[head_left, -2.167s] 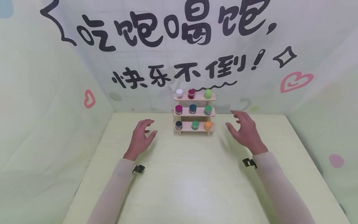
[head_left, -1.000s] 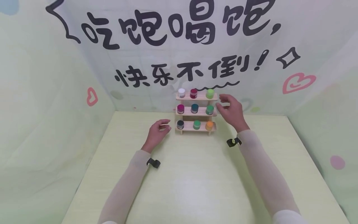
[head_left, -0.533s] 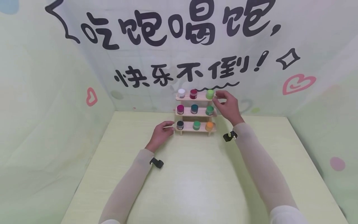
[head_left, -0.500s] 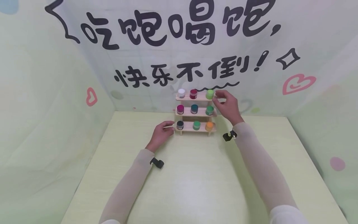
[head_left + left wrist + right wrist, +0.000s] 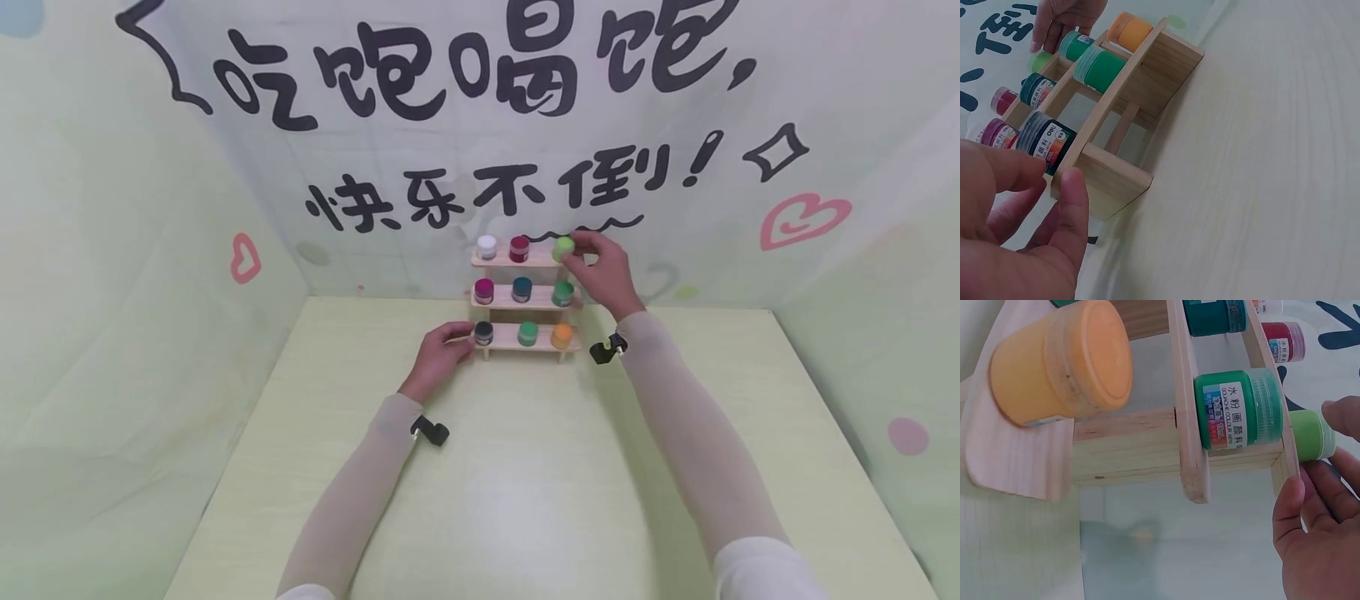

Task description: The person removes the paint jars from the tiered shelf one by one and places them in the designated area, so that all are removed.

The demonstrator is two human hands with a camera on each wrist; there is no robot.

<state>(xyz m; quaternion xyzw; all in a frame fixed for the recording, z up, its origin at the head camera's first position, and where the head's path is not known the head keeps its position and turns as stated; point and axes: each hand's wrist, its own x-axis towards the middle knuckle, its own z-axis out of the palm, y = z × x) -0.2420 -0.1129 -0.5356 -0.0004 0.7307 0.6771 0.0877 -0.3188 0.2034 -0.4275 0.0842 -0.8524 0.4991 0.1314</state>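
Small paint jars stand on a three-tier wooden shelf (image 5: 528, 299). My left hand (image 5: 441, 357) is at the left end of the bottom tier. In the left wrist view its index fingertip is beside the black paint jar (image 5: 1045, 142) and its thumb is in front of the shelf end. My right hand (image 5: 604, 271) reaches the top tier's right end. Its fingers and thumb are spread about the light green paint jar (image 5: 1311, 435), which still stands on the shelf. Whether the fingertips press on either jar is hard to tell.
The top tier also bears a white jar (image 5: 487, 247) and a dark red jar (image 5: 519, 248). Below are magenta (image 5: 483, 291), teal (image 5: 522, 289) and green jars (image 5: 562, 292), then another green jar (image 5: 528, 334) and an orange one (image 5: 562, 336). A printed cloth backdrop (image 5: 420, 275) rises behind the table (image 5: 510, 467).
Both hands have come inward from either side of the shelf, the left to the black jar and the right up to the light green one. The jars keep their places.
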